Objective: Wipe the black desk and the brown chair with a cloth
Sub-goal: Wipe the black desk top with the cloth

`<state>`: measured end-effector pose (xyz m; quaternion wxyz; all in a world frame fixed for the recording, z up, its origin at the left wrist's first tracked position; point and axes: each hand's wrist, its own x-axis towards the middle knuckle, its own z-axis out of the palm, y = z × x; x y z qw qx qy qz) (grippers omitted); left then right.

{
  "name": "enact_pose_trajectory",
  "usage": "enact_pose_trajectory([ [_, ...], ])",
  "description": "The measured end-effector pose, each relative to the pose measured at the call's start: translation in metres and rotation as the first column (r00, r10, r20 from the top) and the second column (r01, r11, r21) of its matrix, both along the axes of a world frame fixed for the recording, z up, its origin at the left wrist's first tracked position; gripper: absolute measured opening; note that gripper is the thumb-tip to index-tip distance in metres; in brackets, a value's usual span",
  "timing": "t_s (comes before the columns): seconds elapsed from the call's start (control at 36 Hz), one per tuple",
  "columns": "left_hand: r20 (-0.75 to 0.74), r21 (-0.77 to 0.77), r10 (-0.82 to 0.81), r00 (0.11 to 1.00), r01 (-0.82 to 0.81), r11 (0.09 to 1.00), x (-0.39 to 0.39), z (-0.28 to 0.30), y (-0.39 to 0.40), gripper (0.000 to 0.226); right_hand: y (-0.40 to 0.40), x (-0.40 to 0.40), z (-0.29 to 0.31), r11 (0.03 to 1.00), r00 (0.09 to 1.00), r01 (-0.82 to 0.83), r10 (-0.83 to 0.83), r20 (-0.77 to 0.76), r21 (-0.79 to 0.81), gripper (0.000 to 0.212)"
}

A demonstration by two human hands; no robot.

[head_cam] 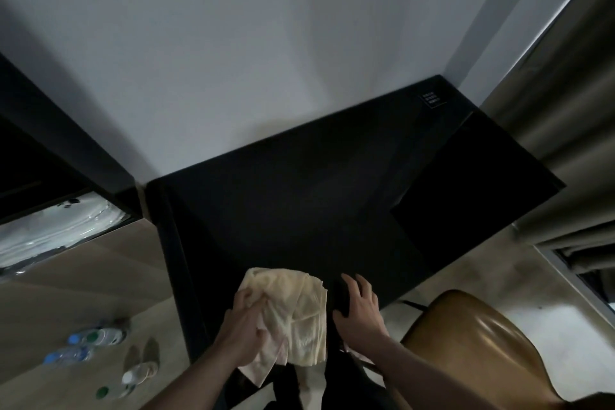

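Note:
A black desk [316, 196] stands against the white wall. A crumpled cream cloth [296, 306] lies at the desk's near edge and hangs partly over it. My left hand [244, 326] grips the cloth's left side. Just right of the cloth, my right hand [357, 303] rests with spread fingers on a small black object [341, 296] at the desk's front edge; I cannot make out what the object is. The brown leather chair [472, 343] stands at the lower right, beside the desk's front corner.
Several plastic water bottles [96, 339] lie on the wooden floor at the lower left. A dark cabinet [50, 150] stands left of the desk. Grey curtains [572, 110] hang on the right. A darker panel [472, 190] covers the desk's right part.

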<state>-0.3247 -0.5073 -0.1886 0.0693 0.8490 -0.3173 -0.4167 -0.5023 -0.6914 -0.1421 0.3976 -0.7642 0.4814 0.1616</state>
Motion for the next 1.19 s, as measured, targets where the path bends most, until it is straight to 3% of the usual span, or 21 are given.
enact_pose_trajectory([
  [0.25,-0.116,-0.006,-0.018,0.993,0.018,1.000,-0.017,0.008,-0.101,0.065,-0.058,-0.025,-0.006,1.000,0.998,0.018,-0.019,-0.052,-0.025,0.078],
  [0.44,-0.185,-0.010,-0.032,0.982,0.030,0.999,0.007,0.026,-0.128,0.052,-0.075,0.002,-0.006,0.991,0.989,-0.134,0.134,-0.065,-0.002,0.081],
  [0.56,-0.060,-0.057,0.127,0.990,-0.130,0.990,0.030,0.030,-0.107,0.038,-0.057,0.026,-0.007,0.960,0.958,-0.281,0.280,-0.067,-0.009,0.085],
  [0.64,0.014,-0.061,0.151,0.988,-0.150,0.987,0.039,0.036,-0.083,0.042,-0.029,0.043,-0.011,0.939,0.933,-0.343,0.343,-0.105,0.023,0.091],
  [0.75,0.043,-0.048,0.124,0.991,-0.122,0.991,0.046,0.041,-0.058,0.046,0.008,0.063,-0.023,0.978,0.982,-0.126,0.147,-0.120,0.164,0.096],
  [0.81,0.045,-0.044,0.095,0.994,-0.093,0.995,0.048,0.043,-0.051,0.045,0.018,0.067,-0.027,0.987,0.985,-0.058,0.081,-0.153,0.148,0.099],
  [0.94,0.073,-0.044,0.031,0.997,-0.027,0.999,0.050,0.043,-0.046,0.046,0.015,0.070,-0.027,0.992,0.966,-0.055,0.083,-0.244,0.117,0.103],
  [1.19,0.027,-0.001,-0.097,0.995,0.097,0.995,0.045,0.056,-0.085,0.054,-0.025,0.055,-0.021,0.986,0.965,0.004,0.040,-0.258,0.169,0.114],
])
